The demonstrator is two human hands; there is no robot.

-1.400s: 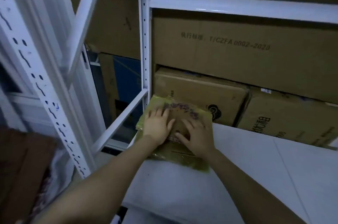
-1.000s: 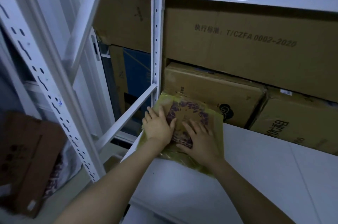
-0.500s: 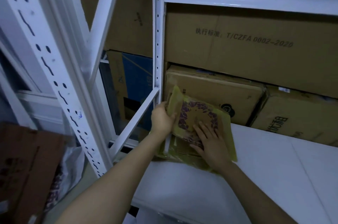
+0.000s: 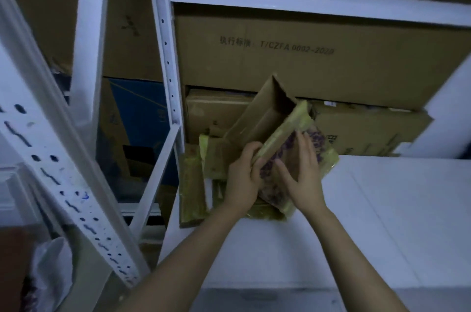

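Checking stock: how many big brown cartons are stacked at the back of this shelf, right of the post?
3. The printed carton on top; beneath it the left carton and the right carton. The held pack hides part, so more may lie behind.

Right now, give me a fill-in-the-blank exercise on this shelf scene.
1. The left hand grips the edge of the tilted carton, and the right hand presses its face, whose pattern is ____.
2. The shelf board under the stack of flat cartons is ____.
3. The lettered box behind is ____ cardboard.
Missing words: purple; white; brown.
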